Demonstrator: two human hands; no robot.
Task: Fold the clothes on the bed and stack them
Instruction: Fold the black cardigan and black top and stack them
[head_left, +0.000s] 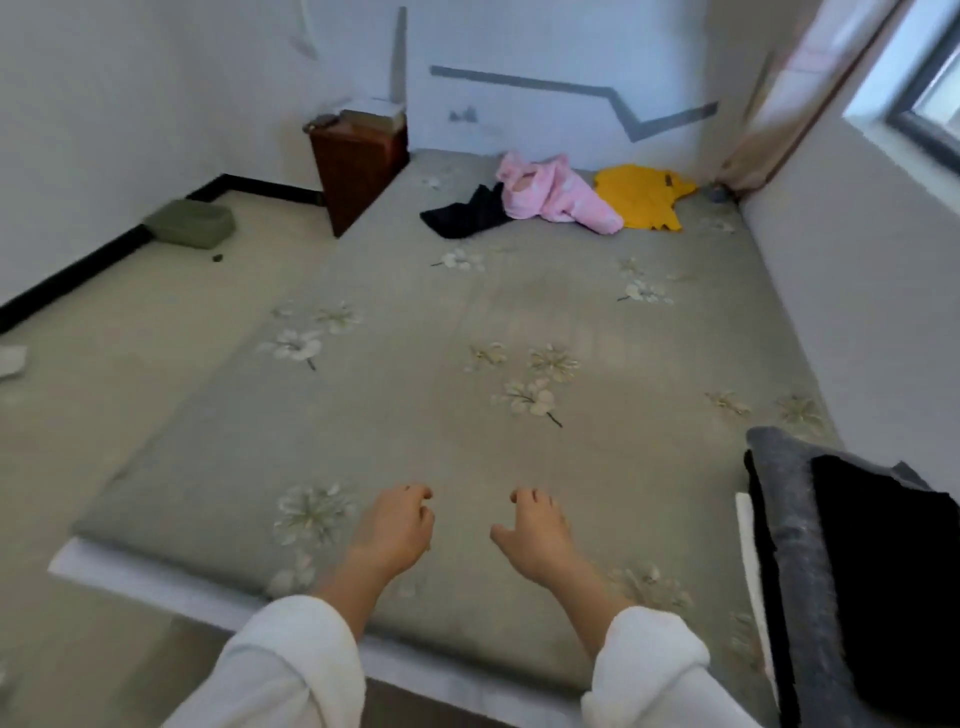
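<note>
Three crumpled garments lie at the far end of the bed (415, 415): a black one (464, 213), a fluffy pink one (550, 195) partly over it, and a yellow one (641, 195) to the right. At the near right corner sits a folded stack, black cloth (883, 571) on grey cloth (789, 514). My left hand (395, 530) and right hand (535, 538) hover over the near end of the bed, fingers loosely curled, holding nothing. Both are far from the crumpled garments.
The bed has a grey-green flowered cover and runs along the right wall under a window (930, 88) with a curtain (789, 88). A brown nightstand (358, 166) stands at the far left corner. A green tub (192, 223) sits on the floor to the left.
</note>
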